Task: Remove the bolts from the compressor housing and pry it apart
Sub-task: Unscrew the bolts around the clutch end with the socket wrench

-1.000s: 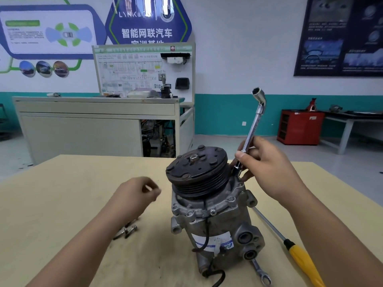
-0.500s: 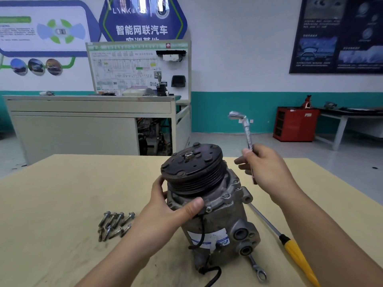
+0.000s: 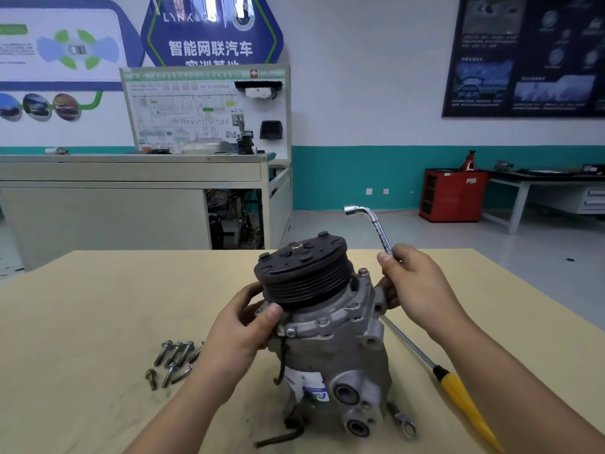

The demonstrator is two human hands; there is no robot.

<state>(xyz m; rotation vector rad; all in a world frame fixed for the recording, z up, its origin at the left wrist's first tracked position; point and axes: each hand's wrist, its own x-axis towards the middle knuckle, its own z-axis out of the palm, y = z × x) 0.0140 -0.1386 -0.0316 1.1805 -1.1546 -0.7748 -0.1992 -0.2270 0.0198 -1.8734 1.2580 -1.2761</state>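
Gripping the compressor housing (image 3: 330,342) under its black pulley (image 3: 301,273), the left hand (image 3: 239,329) now steadies what it hovered beside a second ago. The right hand (image 3: 415,286), curled round the L-shaped socket wrench (image 3: 376,227), has lifted it clear. Grey and tilted on the table (image 3: 82,306), the housing shows bolt heads (image 3: 362,272) on its flange, with loose bolts (image 3: 173,358) lying near: unbolting seems unfinished.

We're looking at an automotive training workshop: a wiring-diagram trainer board (image 3: 183,116) is standing on a bench (image 3: 131,173), car posters (image 3: 530,54) hanging, a red tool cabinet (image 3: 453,196) behind.
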